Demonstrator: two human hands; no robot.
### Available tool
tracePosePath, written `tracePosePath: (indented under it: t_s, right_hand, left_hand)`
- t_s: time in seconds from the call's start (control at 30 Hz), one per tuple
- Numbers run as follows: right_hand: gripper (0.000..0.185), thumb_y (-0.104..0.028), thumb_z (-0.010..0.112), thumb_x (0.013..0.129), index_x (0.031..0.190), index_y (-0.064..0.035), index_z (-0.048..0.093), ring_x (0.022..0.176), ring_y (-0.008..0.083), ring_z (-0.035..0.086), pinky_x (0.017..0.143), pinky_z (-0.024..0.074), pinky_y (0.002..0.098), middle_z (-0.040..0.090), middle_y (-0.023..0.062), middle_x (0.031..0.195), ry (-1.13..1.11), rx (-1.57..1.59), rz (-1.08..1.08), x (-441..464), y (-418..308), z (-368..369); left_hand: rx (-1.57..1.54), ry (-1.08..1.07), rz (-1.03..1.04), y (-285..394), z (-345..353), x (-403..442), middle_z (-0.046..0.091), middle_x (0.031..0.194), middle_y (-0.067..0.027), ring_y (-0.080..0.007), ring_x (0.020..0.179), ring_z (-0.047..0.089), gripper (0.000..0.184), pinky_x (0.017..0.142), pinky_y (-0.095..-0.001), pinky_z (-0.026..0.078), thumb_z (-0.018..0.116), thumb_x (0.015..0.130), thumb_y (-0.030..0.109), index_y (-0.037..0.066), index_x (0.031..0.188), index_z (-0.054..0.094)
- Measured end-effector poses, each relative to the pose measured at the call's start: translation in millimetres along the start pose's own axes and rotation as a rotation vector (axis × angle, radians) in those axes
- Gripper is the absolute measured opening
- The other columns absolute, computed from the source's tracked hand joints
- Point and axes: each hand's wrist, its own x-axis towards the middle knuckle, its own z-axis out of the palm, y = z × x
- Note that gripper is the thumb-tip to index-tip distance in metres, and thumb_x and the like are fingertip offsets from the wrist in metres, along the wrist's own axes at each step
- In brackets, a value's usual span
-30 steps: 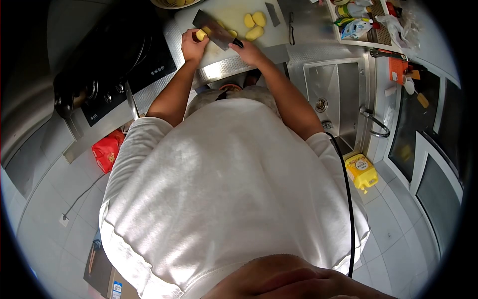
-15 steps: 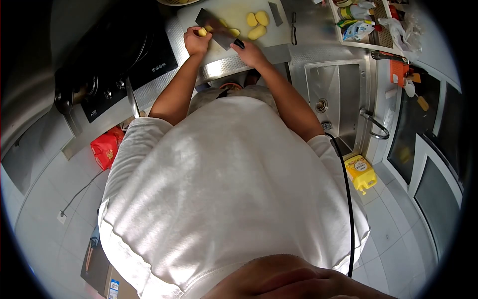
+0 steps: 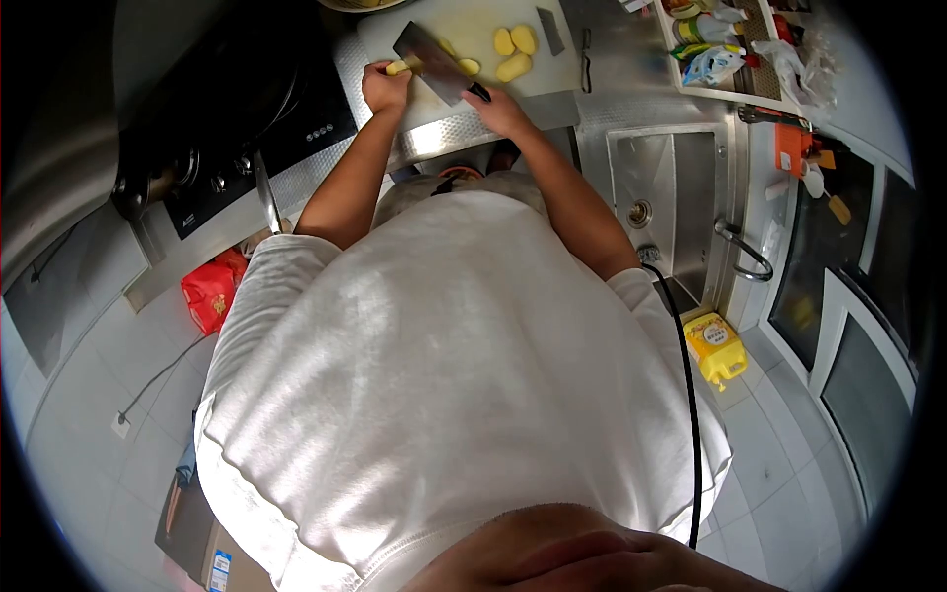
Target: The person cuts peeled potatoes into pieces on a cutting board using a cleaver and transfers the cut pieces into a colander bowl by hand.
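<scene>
My left hand (image 3: 384,91) has its fingers closed on a pale yellow potato piece (image 3: 398,68) at the left of the cutting board (image 3: 478,22). In my right hand (image 3: 500,111) is the black handle of a cleaver (image 3: 431,62). Its broad dark blade slants up and left across the board, with the potato piece close to its left side. A cut potato piece (image 3: 470,67) shows just right of the blade, and another is partly hidden behind it. Farther right on the board lie three peeled potatoes (image 3: 513,67) in a cluster.
A black cooktop (image 3: 276,128) is at the left, with a long metal blade (image 3: 265,192) by its front edge. The steel sink (image 3: 646,178) and its faucet (image 3: 742,250) stand right. A tray of bottles and bags (image 3: 705,49) sits back right; a bowl (image 3: 360,4) is partly cut off.
The view has shifted slightly. The cleaver stays in my right hand with its blade tilted a little differently, and my left hand still grips the potato piece beside it.
</scene>
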Motion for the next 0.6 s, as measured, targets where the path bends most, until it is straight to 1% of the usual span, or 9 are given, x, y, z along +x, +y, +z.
tracePosePath:
  t_s: [0.07,0.1,0.17,0.27,0.4,0.43,0.47,0.53,0.6]
  right_hand:
    - [0.052,-0.054,0.061,0.099,0.094,-0.0021,0.066,0.074,0.0340,0.067,0.071,0.0512,0.0437,0.068,0.0161,0.077,-0.032,0.055,-0.005,6.3,14.8,4.9]
    - [0.052,-0.054,0.061,0.099,0.094,-0.0021,0.066,0.074,0.0340,0.067,0.071,0.0512,0.0437,0.068,0.0161,0.077,-0.033,0.057,-0.006,4.0,12.3,2.7]
    - [0.047,-0.054,0.065,0.098,0.091,-0.0075,0.063,0.048,0.0126,0.050,0.044,0.0396,0.0332,0.054,0.0022,0.064,-0.131,0.259,0.145,-9.0,1.8,-3.7]
    - [0.042,-0.052,0.065,0.100,0.090,-0.0106,0.061,0.040,0.0090,0.040,0.035,0.0293,0.0302,0.051,-0.0002,0.061,-0.123,0.401,0.173,-24.8,-0.9,-4.5]
    - [0.042,-0.050,0.064,0.101,0.088,-0.0100,0.061,0.043,0.0088,0.043,0.039,0.0327,0.0300,0.051,-0.0018,0.061,-0.037,0.400,0.057,-26.2,18.1,6.9]
    - [0.044,-0.048,0.065,0.100,0.088,-0.0057,0.062,0.051,0.0173,0.052,0.049,0.0401,0.0349,0.056,0.0045,0.063,0.013,0.342,0.007,-29.9,15.9,4.6]
    - [0.046,-0.046,0.066,0.099,0.088,-0.0015,0.062,0.059,0.0258,0.060,0.060,0.0476,0.0399,0.061,0.0108,0.066,0.060,0.285,-0.042,-34.7,13.7,3.6]
    - [0.045,-0.046,0.066,0.099,0.090,-0.0013,0.063,0.065,0.0322,0.063,0.064,0.0492,0.0423,0.063,0.0148,0.070,0.114,0.201,-0.077,-43.6,6.7,2.8]
    - [0.045,-0.045,0.066,0.099,0.092,-0.0011,0.064,0.071,0.0386,0.066,0.068,0.0508,0.0448,0.066,0.0189,0.074,0.169,0.115,-0.112,-54.5,-1.3,2.3]
  left_hand:
    - [-0.038,0.022,-0.055,-6.2,-5.1,1.1,0.077,0.096,-0.0104,-0.0299,0.089,0.074,0.044,0.084,-0.0392,0.058,0.090,0.067,0.027,0.010,0.102,0.069]
    - [-0.093,0.004,0.009,-14.6,-4.8,0.9,0.077,0.097,-0.0100,-0.0287,0.089,0.074,0.039,0.084,-0.0388,0.058,0.088,0.072,0.025,0.010,0.103,0.070]
    - [-0.151,-0.004,0.052,-30.9,-0.8,3.0,0.077,0.097,-0.0100,-0.0282,0.089,0.074,0.038,0.084,-0.0386,0.058,0.087,0.073,0.024,0.010,0.105,0.071]
    - [-0.197,-0.075,0.103,-39.8,-7.5,5.8,0.077,0.097,-0.0094,-0.0265,0.089,0.074,0.037,0.085,-0.0378,0.058,0.086,0.076,0.022,0.009,0.108,0.071]
    - [-0.320,-0.195,0.041,-52.0,-13.2,12.1,0.075,0.099,-0.0097,-0.0239,0.090,0.074,0.035,0.081,-0.0359,0.061,0.083,0.080,0.015,0.005,0.112,0.070]
    - [-0.628,-0.221,-0.182,-48.1,-11.2,10.5,0.071,0.100,-0.0113,-0.0245,0.087,0.074,0.032,0.073,-0.0346,0.065,0.079,0.083,0.005,0.000,0.111,0.066]
    - [-0.628,-0.219,-0.185,-46.2,-11.7,8.7,0.071,0.100,-0.0113,-0.0245,0.087,0.074,0.032,0.073,-0.0346,0.065,0.079,0.083,0.005,0.000,0.111,0.066]
    - [-0.647,-0.252,-0.358,-42.5,-14.0,5.8,0.072,0.106,-0.0156,-0.0251,0.085,0.075,0.029,0.075,-0.0340,0.066,0.075,0.087,-0.001,-0.003,0.113,0.062]
    - [-0.721,-0.266,-0.366,-38.5,-17.8,-0.9,0.070,0.106,-0.0185,-0.0279,0.081,0.075,0.029,0.072,-0.0354,0.067,0.075,0.089,-0.001,-0.005,0.112,0.057]
